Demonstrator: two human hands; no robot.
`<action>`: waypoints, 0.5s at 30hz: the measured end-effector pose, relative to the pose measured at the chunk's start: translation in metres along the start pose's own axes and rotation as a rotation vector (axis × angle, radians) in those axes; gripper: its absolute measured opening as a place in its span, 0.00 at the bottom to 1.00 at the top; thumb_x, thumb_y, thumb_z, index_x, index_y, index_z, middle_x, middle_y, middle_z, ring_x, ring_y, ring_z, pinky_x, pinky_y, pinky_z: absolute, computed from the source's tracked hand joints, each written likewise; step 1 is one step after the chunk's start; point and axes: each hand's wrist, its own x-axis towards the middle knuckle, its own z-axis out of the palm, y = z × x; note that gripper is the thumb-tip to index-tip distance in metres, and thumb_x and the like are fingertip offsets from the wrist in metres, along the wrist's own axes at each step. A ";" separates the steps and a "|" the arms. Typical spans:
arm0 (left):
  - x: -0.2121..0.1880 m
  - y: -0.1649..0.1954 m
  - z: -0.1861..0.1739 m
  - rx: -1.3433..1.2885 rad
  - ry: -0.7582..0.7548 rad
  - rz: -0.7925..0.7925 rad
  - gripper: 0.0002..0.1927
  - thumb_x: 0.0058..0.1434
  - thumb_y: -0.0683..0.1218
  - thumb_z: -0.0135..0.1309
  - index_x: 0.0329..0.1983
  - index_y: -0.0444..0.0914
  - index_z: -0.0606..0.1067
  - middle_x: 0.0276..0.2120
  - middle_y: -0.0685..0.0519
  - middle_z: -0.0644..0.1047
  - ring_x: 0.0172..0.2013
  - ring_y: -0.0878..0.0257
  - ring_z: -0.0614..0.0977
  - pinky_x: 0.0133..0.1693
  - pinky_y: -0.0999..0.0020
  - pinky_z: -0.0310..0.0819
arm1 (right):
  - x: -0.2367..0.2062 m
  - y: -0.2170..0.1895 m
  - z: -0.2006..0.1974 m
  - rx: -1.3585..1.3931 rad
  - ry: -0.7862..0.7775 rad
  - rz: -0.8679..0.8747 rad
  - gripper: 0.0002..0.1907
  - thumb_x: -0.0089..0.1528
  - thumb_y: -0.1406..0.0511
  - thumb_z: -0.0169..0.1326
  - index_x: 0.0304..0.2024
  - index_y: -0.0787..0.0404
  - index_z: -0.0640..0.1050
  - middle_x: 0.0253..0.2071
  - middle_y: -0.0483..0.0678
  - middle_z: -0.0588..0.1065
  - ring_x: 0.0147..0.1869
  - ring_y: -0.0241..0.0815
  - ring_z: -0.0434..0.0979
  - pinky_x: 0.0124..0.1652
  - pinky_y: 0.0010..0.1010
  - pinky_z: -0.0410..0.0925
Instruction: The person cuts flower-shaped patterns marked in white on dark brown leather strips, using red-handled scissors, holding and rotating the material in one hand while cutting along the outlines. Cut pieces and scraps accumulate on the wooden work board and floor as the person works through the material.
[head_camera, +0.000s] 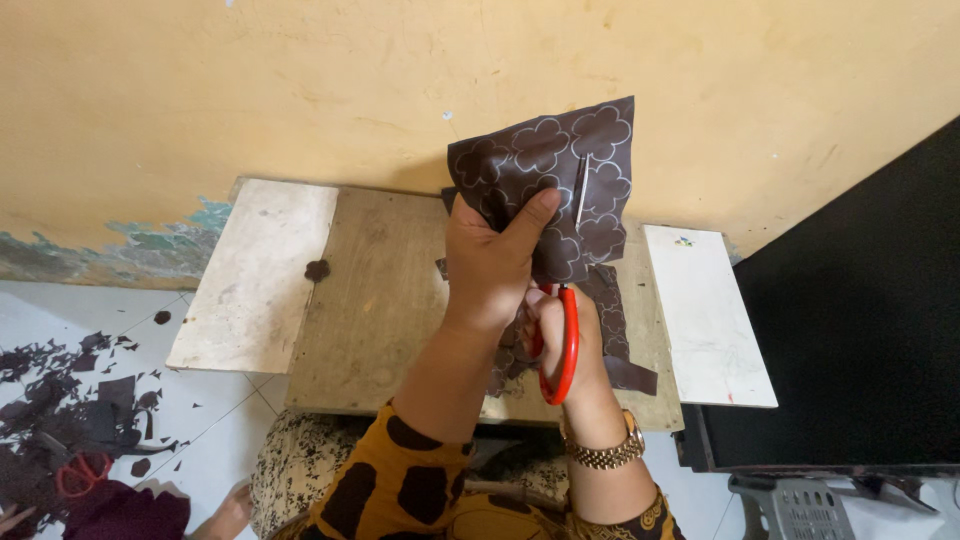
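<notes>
Scissors (566, 300) in my right hand (560, 335) point toward 12 o'clock, blades cutting into the brown flower-printed sheet (560, 170) my left hand (490, 260) grips above the tabletop (380, 300).

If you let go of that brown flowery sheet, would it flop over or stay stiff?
The brown sheet probably flops: it already creases where the left hand pinches it. It looks thin and light, since the red-handled scissors in the right hand slice through it.
</notes>
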 end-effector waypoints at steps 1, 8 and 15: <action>-0.001 0.000 0.000 -0.003 0.000 -0.003 0.11 0.66 0.35 0.60 0.51 0.33 0.75 0.43 0.52 0.81 0.42 0.67 0.81 0.46 0.71 0.77 | 0.000 0.000 0.002 -0.014 0.008 -0.006 0.09 0.64 0.65 0.47 0.29 0.62 0.68 0.20 0.43 0.64 0.21 0.34 0.62 0.23 0.26 0.58; -0.001 0.002 -0.001 0.023 0.021 -0.004 0.11 0.66 0.35 0.60 0.51 0.33 0.75 0.44 0.52 0.81 0.42 0.68 0.80 0.46 0.72 0.77 | -0.001 -0.005 0.005 -0.059 0.057 0.039 0.10 0.64 0.65 0.47 0.28 0.62 0.68 0.19 0.43 0.64 0.19 0.34 0.61 0.20 0.27 0.57; 0.001 0.000 -0.005 -0.027 0.004 -0.022 0.12 0.65 0.35 0.60 0.51 0.34 0.75 0.44 0.52 0.81 0.43 0.67 0.81 0.47 0.71 0.77 | -0.001 -0.003 0.000 -0.153 0.098 0.068 0.10 0.64 0.64 0.49 0.29 0.62 0.70 0.19 0.41 0.65 0.19 0.32 0.61 0.21 0.25 0.57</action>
